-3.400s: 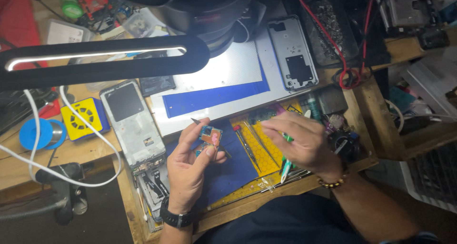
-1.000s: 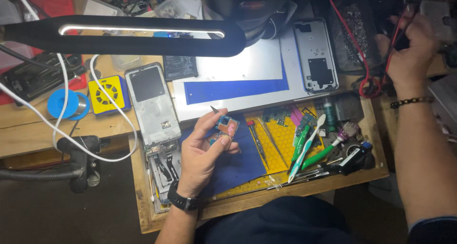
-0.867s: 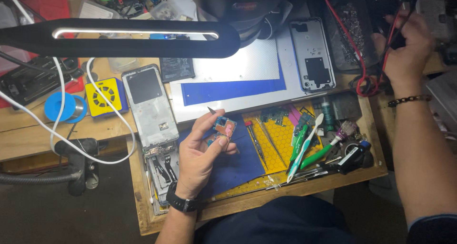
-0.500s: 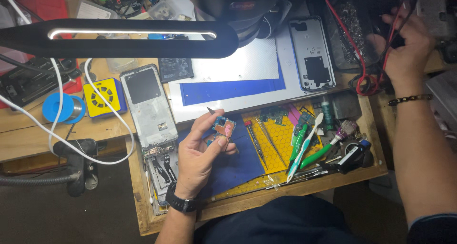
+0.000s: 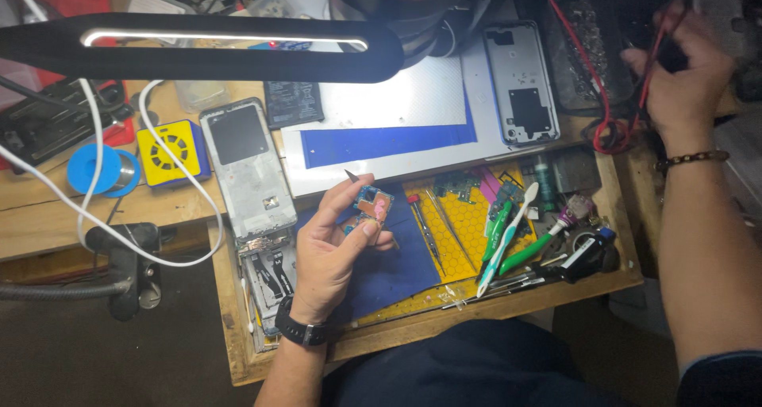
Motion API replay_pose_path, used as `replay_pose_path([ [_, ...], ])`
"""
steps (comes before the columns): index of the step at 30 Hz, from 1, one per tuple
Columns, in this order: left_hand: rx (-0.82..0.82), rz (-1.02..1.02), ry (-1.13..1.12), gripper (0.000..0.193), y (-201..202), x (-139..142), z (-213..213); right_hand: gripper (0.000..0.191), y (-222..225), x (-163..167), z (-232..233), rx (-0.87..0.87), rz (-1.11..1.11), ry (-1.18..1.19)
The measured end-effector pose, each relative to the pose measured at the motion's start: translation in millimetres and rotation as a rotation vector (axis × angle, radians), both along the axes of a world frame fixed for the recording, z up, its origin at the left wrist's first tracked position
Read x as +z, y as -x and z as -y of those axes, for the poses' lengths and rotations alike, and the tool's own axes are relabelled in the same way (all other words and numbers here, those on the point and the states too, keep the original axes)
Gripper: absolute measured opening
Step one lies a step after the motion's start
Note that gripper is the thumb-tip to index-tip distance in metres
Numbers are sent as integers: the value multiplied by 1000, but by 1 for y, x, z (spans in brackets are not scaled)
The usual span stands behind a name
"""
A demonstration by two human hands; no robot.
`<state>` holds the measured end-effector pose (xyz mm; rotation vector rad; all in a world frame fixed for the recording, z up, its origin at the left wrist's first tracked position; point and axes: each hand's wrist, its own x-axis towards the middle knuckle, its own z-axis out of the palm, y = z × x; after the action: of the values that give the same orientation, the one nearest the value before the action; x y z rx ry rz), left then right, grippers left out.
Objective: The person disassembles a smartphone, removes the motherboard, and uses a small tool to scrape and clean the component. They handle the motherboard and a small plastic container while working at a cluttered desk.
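The left hand (image 5: 337,252) holds a small circuit board (image 5: 371,206) above the blue mat (image 5: 397,264), its grip closed on the board with the thumb pressed on the near edge and the fingers behind. The board is bluish with a copper-coloured patch and a pink spot, and its long axis runs roughly from 7 o'clock to 1 o'clock, face turned up toward the camera. A thin pointed tip (image 5: 350,174) shows just above the fingers at 11 o'clock from the board; what it belongs to cannot be told.

The right hand (image 5: 683,73) is far off at 2 o'clock, at the back of the bench (image 5: 48,216), curled around a dark object among red wires (image 5: 611,129); whether it truly grasps it cannot be told.

The wooden tray (image 5: 619,276) at the bench's front edge holds the blue mat, a yellow honeycomb mat (image 5: 464,232), a white toothbrush (image 5: 512,232) lying from 7 to 1 o'clock, green-handled tools (image 5: 500,220), tweezers (image 5: 425,228) and small green boards (image 5: 452,185). At 9 o'clock from the board lies an opened phone frame (image 5: 246,169), long axis near 12 to 6. A second phone back (image 5: 520,81) rests on the white work pad (image 5: 397,105) at 1 o'clock. A black lamp bar (image 5: 198,50) crosses the top left, above a yellow square device (image 5: 171,149) and a blue spool (image 5: 99,169).
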<state>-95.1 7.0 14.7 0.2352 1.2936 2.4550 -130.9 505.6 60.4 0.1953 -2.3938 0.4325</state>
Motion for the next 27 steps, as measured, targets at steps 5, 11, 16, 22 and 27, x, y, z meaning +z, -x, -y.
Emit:
replay_pose_path([
  [5, -19, 4, -43, 49, 1, -2, 2, 30, -23, 18, 38, -113, -289, 127],
  [11, -128, 26, -118, 48, -1, -2, 4, 12, -86, -4, 214, 379, 103, 641],
  [16, -193, 50, -122, 48, -3, 0, 5, 37, -72, -25, 299, 484, 798, 1118],
  [22, -129, 9, -92, 47, -3, -3, -3, 35, -44, -37, 296, 548, 889, 1130],
  [27, -38, -120, -49, 47, -6, -1, -9, 28, -41, -34, 284, 391, 800, 994],
])
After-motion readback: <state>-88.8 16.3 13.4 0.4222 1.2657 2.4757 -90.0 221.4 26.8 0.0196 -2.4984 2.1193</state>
